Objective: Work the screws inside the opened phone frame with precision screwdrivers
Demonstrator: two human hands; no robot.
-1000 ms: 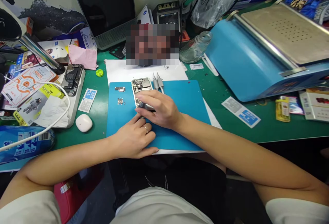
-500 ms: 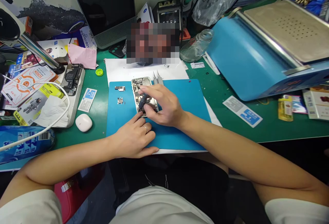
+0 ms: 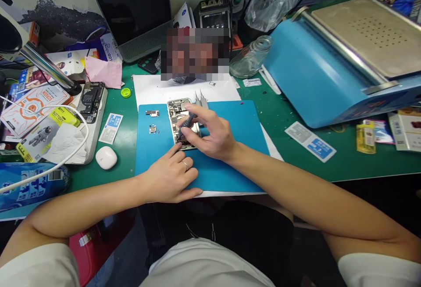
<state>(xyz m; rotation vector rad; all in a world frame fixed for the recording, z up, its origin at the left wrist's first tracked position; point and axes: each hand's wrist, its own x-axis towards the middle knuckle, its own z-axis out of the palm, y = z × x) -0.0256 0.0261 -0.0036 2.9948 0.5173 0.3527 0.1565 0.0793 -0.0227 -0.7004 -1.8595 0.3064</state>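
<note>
An opened phone (image 3: 175,109) with its inner parts bare lies on a blue mat (image 3: 240,142). My right hand (image 3: 213,135) grips a dark screwdriver (image 3: 188,122) between thumb and fingers, tilted, its lower end over the phone's bottom part. The exact tip is too small to make out. My left hand (image 3: 173,173), a ring on one finger, rests palm down with its index fingertip at the phone's lower edge and its thumb spread out. Two small metal-coloured parts, an upper one (image 3: 152,113) and a lower one (image 3: 152,129), lie left of the phone. Grey pointed tools (image 3: 201,100) show behind my right hand.
A blue machine with a metal plate (image 3: 305,80) stands at the right. A glass jar (image 3: 250,59) and a dark screen (image 3: 133,8) are at the back. At the left lie a white earbud case (image 3: 106,158), boxes and a white cable (image 3: 86,134).
The screwdriver has come into clearer sight and leans more to the right at its top. My right hand has shifted slightly right; my left hand stays at the phone's edge.
</note>
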